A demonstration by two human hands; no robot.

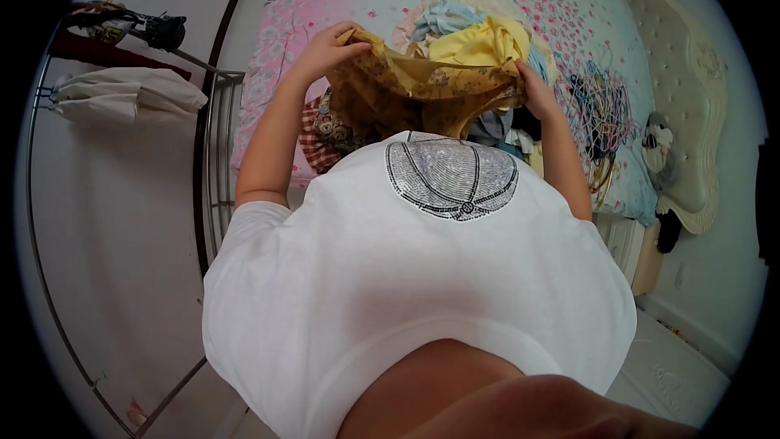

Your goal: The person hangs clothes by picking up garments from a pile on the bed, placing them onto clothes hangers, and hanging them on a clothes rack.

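A mustard-yellow patterned garment (406, 85) is stretched between my two hands above the near side of the bed. My left hand (335, 50) is closed on its upper left corner. At the opposite corner, my right hand (536, 91) pinches the fabric. The cloth sags in the middle, and its lower part is hidden behind my chest. Just beyond it lies a pale yellow cloth (485, 42) on a heap with light blue clothes (449, 18). A red checked cloth (318, 134) shows below my left forearm.
The bed (309, 0) has a pink floral cover. A tangle of hangers (603, 106) lies right of the clothes, near the cream headboard (678, 89). At the left stands a metal clothes rack (34, 195) with a white garment (130, 93) on it.
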